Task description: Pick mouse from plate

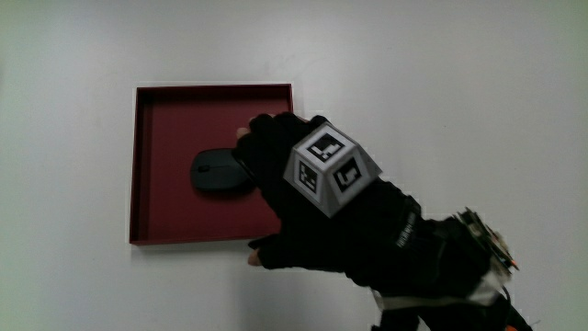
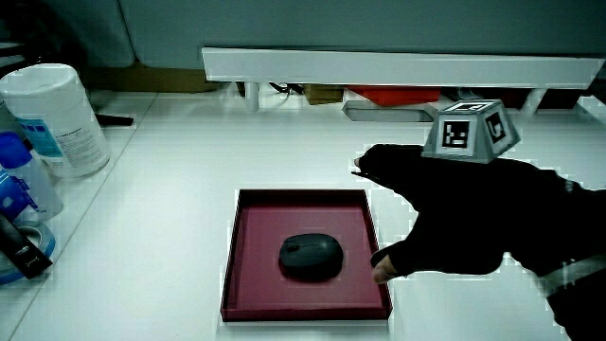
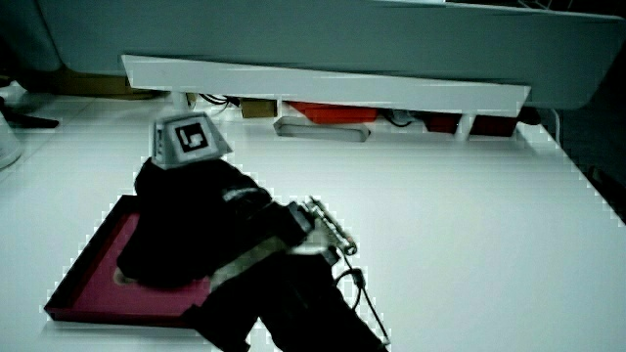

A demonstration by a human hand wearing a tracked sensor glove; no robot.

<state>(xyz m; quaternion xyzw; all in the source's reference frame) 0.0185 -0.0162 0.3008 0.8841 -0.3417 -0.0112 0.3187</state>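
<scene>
A black mouse (image 1: 214, 172) lies near the middle of a dark red square plate (image 1: 165, 115). The hand (image 1: 276, 188) in its black glove, with the patterned cube (image 1: 331, 170) on its back, hovers over the plate's rim beside the mouse, fingers spread and holding nothing. In a side view the mouse (image 2: 310, 256) lies free on the plate (image 2: 254, 237), with the hand (image 2: 426, 227) just beside it, thumb near the plate's near corner. In a side view the hand (image 3: 186, 235) covers the mouse and much of the plate (image 3: 93, 269).
A white wipes canister (image 2: 57, 118) and a blue bottle (image 2: 19, 180) stand at the table's edge, away from the plate. A low white partition (image 2: 398, 66) (image 3: 323, 88) runs along the table, farther from the person than the plate.
</scene>
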